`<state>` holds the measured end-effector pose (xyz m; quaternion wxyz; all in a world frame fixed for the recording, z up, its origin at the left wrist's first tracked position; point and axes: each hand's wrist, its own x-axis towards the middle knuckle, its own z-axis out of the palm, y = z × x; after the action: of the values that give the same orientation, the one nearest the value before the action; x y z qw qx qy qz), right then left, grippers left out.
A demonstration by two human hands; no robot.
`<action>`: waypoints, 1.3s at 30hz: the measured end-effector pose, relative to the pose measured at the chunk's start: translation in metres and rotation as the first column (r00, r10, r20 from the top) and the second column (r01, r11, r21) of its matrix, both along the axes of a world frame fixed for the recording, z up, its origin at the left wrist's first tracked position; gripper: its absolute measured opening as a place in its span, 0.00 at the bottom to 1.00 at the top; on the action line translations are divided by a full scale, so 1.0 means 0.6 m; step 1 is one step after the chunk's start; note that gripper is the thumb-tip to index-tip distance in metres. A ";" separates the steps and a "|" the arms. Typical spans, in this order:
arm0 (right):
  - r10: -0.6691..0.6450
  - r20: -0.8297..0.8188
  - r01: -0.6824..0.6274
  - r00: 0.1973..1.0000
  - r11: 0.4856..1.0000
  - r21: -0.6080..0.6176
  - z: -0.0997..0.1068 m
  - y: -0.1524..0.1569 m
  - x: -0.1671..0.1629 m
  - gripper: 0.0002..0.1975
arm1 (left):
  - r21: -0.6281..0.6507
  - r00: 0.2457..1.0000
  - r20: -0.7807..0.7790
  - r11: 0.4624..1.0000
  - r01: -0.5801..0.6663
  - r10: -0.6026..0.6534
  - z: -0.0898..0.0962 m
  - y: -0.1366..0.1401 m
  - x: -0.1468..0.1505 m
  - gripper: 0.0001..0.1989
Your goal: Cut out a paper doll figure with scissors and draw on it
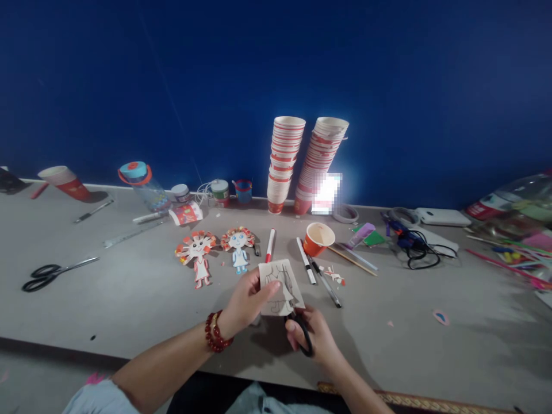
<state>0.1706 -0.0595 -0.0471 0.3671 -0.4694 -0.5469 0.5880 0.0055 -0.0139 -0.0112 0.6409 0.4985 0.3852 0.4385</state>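
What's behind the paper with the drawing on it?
A red marker shows just past the far edge of the paper; whether more continues behind is hidden. The left hand reaches behind too, partly out of sight.

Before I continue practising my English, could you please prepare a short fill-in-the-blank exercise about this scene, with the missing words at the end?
1. The right hand holds a pair of ____ at the drawn-on paper.
2. The left hand holds that paper, and the bead bracelets on its wrist are ____.
3. Exactly ____ tall stacks of cups stand before the blue wall.
4. Seen from the wearer, the cut-out figures lie to the ____ of the held paper.

Missing words: scissors; red; two; left.
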 end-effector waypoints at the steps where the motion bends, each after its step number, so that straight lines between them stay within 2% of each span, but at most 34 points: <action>1: 0.002 0.006 -0.002 1.000 1.000 0.018 0.000 0.000 0.000 0.32 | -0.003 1.000 -0.003 1.000 0.002 -0.002 0.000 0.000 0.000 0.19; 11: -0.015 0.059 0.008 0.998 0.994 0.111 -0.007 -0.001 0.001 0.31 | -0.018 1.000 0.008 1.000 -0.007 0.007 0.000 -0.001 0.002 0.18; 19: -0.013 -0.032 0.014 0.999 1.000 0.017 0.003 0.001 -0.003 0.34 | -0.040 1.000 0.000 0.999 0.000 0.000 0.011 -0.008 0.007 0.19; 31: -0.028 -0.019 0.028 0.999 1.000 0.009 0.003 0.002 -0.002 0.33 | -0.020 1.000 -0.001 0.999 0.029 -0.029 0.006 -0.008 0.005 0.16; 39: -0.017 0.011 0.017 1.000 1.000 -0.002 0.002 0.003 -0.001 0.34 | -0.026 0.999 0.019 0.999 0.046 -0.046 0.010 -0.010 0.006 0.18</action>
<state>0.1699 -0.0580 -0.0460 0.3688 -0.4776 -0.5443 0.5828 0.0091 -0.0198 -0.0052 0.6609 0.4948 0.3735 0.4230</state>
